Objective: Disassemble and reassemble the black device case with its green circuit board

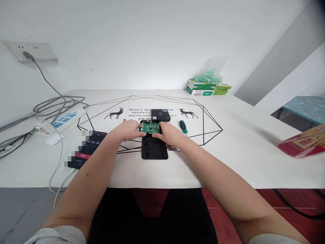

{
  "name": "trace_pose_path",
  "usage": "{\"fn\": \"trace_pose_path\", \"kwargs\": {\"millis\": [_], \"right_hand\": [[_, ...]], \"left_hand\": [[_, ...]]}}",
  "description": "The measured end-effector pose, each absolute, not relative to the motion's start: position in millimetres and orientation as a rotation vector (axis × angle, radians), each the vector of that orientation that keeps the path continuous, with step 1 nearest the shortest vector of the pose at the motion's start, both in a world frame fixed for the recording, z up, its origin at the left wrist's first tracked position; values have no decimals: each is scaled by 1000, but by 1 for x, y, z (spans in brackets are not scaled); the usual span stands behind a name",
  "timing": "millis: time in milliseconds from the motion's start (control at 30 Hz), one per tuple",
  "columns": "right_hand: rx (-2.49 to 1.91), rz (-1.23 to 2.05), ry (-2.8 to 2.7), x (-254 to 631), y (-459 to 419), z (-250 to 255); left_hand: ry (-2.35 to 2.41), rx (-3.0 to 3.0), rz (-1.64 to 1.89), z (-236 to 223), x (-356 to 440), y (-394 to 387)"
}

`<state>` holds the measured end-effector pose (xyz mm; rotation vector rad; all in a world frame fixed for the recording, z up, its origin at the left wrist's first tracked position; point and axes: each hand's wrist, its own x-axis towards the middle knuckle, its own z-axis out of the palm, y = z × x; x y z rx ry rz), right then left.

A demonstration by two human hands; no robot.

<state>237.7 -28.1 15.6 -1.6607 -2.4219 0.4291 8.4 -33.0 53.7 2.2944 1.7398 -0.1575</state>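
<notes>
A green circuit board (150,128) sits level between my two hands, with a dark edge around it. My left hand (128,130) grips its left end, thumb along the near edge. On the right end, my right hand (168,133) closes on it in the same way. Just nearer to me lies a flat black case cover (154,148), its inner side facing up. Behind the board is a black box-shaped case part (160,115) with a pale label. A screwdriver (183,126) with a green and black handle rests to the right of my right hand.
At the left lie a phone (87,149) showing a timer, a white power strip (67,120) and coiled grey cables (61,101). Green and white boxes (203,87) under a plastic bag (210,73) stand at the back. A red and tan package (302,142) lies at the right edge.
</notes>
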Motion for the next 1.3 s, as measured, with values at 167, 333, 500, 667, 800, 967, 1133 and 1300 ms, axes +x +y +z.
{"fn": "trace_pose_path", "kwargs": {"millis": [167,333,500,667,800,967,1133,1300], "right_hand": [[-1689,483,-2394,244,-20,19],[-1680,435,-2388,245,-20,18],[-1628,496,-2382,246,-18,16],[-1646,513,-2390,249,-18,21],[-1722,551,-2486,271,-21,37],[-1807,893,-2754,296,-25,48],[-1788,901,-2770,296,-25,45],[-1881,754,-2649,296,-29,50]], "left_hand": [[1726,2279,-150,55,9,-34],[1724,2272,-159,55,10,-35],[1700,2323,-172,52,9,-33],[1707,2373,-162,50,9,-32],[1737,2347,-104,50,3,-31],[1675,2354,61,51,-3,-34],[1536,2394,51,52,-5,-34],[1505,2404,128,53,-7,-33]]}}
